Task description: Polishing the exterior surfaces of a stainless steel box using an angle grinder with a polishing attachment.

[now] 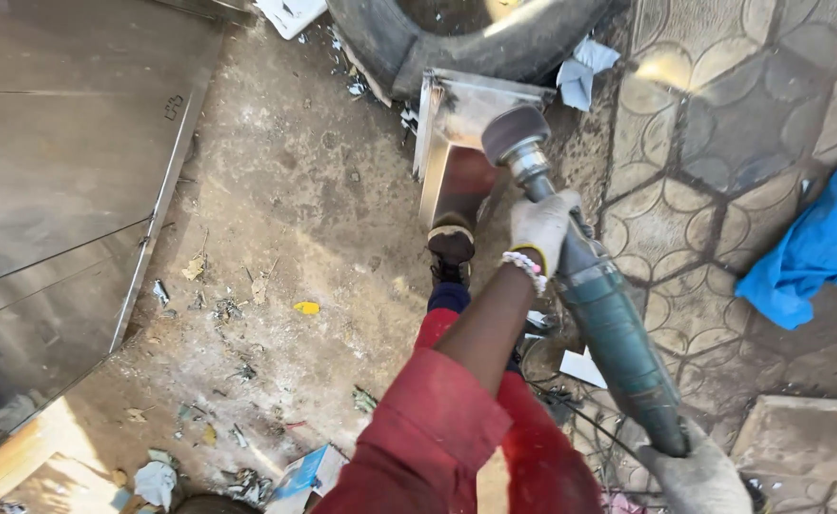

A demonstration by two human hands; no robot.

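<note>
Both hands were on a teal-bodied angle grinder that ran diagonally up from the lower right of the view. The left hand, in a pale work glove with a beaded bracelet at the wrist, was closed around the front of the tool just behind its metal neck, and the right hand, gloved as well, was wrapped around the rear end of the body at the bottom edge of the frame — a black cable trailed from there. The grinder's round dark pad rested against the top of a bent stainless steel sheet piece standing on the dusty ground, just in front of a black rubber tyre. A dark shoe was planted against the foot of the steel piece, with a red trouser leg and red sleeve below it. A large steel panel lay along the left side, scraps of litter were scattered over the dirt, and a blue cloth lay on the patterned paving to the right.
</note>
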